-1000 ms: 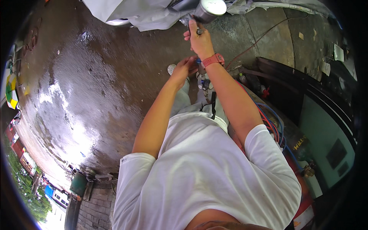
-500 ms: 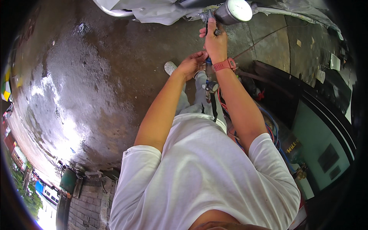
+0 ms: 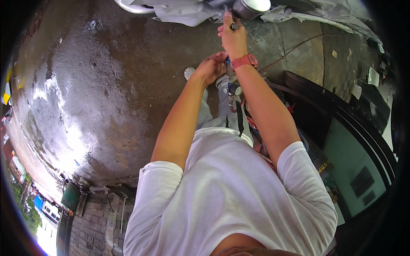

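Observation:
My right hand (image 3: 234, 40), with a red watch on the wrist, grips a metal spray gun (image 3: 226, 11) with a silver cup (image 3: 250, 7) at the top. Just below it, my left hand (image 3: 213, 67) pinches around a blue fitting (image 3: 228, 61) under the gun's handle, which is partly hidden by my right hand. A metal regulator (image 3: 234, 89) hangs below the fitting with a hose. My legs and a white clog (image 3: 188, 72) show beneath.
Plastic-wrapped bodywork (image 3: 179, 13) lies along the top. A dark-framed panel with glass (image 3: 346, 162) is at the right, near red and blue hoses (image 3: 250, 123) and a thin hose (image 3: 299, 47) on wet concrete (image 3: 106, 106). A green drum (image 3: 70, 195) stands by pavers at lower left.
The gun and both hands moved right, then slightly up and back left. Both hands stay on the gun and fitting.

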`<state>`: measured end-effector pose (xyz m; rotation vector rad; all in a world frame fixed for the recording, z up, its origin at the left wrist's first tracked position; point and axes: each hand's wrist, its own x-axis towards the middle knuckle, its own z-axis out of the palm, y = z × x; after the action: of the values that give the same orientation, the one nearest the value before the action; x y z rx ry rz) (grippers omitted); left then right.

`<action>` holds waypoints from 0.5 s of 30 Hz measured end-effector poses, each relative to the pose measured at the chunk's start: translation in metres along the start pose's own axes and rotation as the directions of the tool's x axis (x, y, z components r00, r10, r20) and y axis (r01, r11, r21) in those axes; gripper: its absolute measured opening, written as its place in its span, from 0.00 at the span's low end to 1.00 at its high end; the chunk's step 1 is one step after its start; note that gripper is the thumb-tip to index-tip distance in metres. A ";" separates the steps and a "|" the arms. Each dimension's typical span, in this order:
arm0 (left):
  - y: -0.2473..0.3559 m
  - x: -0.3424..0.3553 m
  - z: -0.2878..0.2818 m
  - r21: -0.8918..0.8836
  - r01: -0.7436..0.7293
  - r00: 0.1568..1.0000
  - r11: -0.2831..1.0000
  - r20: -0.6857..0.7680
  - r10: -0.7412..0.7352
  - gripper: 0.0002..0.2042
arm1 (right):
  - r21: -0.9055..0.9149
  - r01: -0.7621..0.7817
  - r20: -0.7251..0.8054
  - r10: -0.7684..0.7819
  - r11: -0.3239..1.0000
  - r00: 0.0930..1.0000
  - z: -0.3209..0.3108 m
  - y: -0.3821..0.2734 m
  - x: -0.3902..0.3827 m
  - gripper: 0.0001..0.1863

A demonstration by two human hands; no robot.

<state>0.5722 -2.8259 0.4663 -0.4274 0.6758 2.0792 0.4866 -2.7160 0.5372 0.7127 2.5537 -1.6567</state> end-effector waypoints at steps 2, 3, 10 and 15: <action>0.001 0.002 0.007 0.016 0.016 1.000 1.000 -0.005 -0.016 0.11 | -0.010 0.141 -0.131 -0.141 0.990 0.981 -0.002 0.011 -0.001 0.35; 0.003 -0.003 0.016 0.017 0.019 1.000 1.000 -0.025 -0.019 0.11 | -0.015 0.138 -0.118 -0.139 0.990 0.983 -0.003 0.010 -0.002 0.35; -0.006 0.001 -0.006 -0.006 0.000 1.000 1.000 0.023 0.000 0.17 | 0.013 -0.026 0.068 0.025 1.000 0.997 -0.003 -0.015 -0.007 0.34; 0.003 -0.011 0.010 0.083 -0.043 0.994 0.996 -0.092 0.050 0.26 | 0.081 -0.056 0.080 0.050 0.995 0.996 -0.015 -0.016 0.013 0.32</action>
<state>0.5757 -2.8282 0.4810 -0.4701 0.8295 2.0777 0.4723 -2.7037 0.5544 0.6992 2.4041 -1.7474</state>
